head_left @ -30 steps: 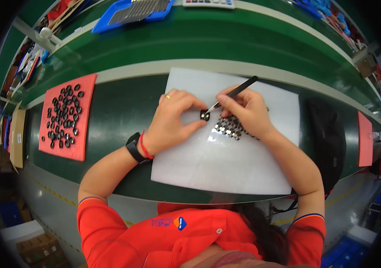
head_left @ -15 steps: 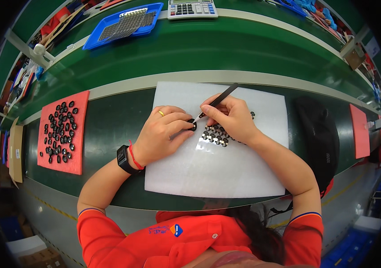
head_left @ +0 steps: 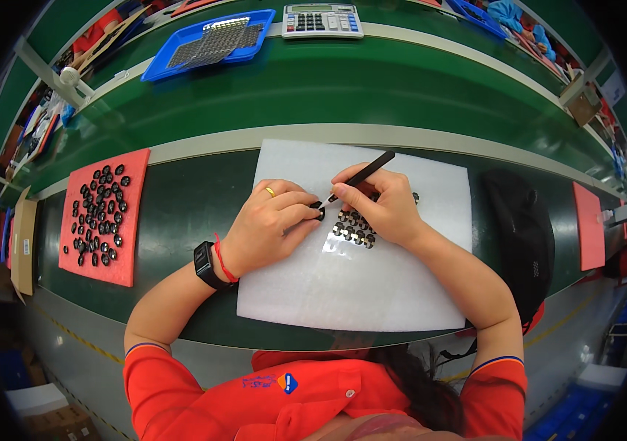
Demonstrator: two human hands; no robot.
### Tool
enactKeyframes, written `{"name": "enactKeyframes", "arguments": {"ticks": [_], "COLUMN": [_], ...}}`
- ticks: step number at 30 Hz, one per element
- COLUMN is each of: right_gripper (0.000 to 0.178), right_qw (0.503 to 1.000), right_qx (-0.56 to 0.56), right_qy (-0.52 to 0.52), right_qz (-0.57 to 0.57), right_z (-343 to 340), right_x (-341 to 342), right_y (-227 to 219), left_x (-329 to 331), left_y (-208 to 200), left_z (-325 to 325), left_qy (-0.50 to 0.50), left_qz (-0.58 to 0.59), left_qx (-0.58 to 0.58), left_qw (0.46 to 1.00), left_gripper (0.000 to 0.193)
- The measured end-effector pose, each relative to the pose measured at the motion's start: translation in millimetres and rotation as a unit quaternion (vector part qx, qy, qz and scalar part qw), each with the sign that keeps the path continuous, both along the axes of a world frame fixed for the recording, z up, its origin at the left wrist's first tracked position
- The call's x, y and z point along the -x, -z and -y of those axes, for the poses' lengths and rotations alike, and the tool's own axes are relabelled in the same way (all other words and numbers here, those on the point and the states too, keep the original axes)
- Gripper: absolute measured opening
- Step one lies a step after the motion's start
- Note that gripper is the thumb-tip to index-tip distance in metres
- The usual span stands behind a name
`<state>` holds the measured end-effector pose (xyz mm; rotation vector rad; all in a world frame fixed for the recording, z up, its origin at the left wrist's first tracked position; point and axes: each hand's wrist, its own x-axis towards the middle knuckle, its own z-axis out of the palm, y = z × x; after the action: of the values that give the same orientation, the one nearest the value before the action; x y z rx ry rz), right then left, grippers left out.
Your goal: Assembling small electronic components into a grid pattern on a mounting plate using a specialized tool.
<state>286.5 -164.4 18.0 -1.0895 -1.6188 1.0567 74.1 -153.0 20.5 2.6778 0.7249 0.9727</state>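
My left hand [head_left: 266,224] rests on a white foam sheet [head_left: 299,298], its thumb and fingertips closed around a small round black part [head_left: 320,212]. In my right hand [head_left: 387,209] is a pair of black tweezers [head_left: 370,170], held like a pen. The tweezers' pale tip reaches down to the black part, and I cannot make out whether anything is in it. Under and beside my right hand lies a clear film carrying rows of small black-and-metal pieces [head_left: 355,232], partly hidden by that hand.
On the left, a red foam pad [head_left: 134,192] bears many similar round black parts. A black bag [head_left: 523,239] lies right of the white sheet, with another red pad [head_left: 588,228] beyond. On the shelf ahead are a blue tray [head_left: 153,72] with metal sheets and a calculator [head_left: 321,22].
The tweezers lean slightly lower to the right, with their tip still at the black part. Both hands stay almost in place, and the whole view has shifted a little.
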Motion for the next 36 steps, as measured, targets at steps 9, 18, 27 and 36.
{"name": "enactKeyframes", "arguments": {"ticks": [9,18,27,36], "right_gripper": [0.014,0.017,0.017,0.017], "right_qw": [0.999,0.996,0.994,0.993], "right_qx": [-0.046,0.018,0.054,0.077], "right_qy": [0.005,0.048,0.021,0.019], "right_qz": [0.023,-0.074,-0.093,-0.09], "right_z": [-0.7,-10.5,-9.3,-15.4], "right_x": [-0.5,-8.7,-9.1,-6.7], "right_y": [-0.3,4.0,3.4,4.9], "left_x": [0.4,-0.2,2.1,68.0], "left_y": [2.8,3.7,3.7,-26.3], "left_z": [-1.2,0.7,-1.0,-3.5], "left_qy": [-0.003,-0.005,0.004,-0.176], "left_qz": [-0.001,0.006,0.024,0.029], "left_qx": [-0.016,-0.015,-0.016,-0.093], "left_qw": [1.0,1.0,1.0,0.98], "left_gripper": [0.011,0.016,0.015,0.013]}}
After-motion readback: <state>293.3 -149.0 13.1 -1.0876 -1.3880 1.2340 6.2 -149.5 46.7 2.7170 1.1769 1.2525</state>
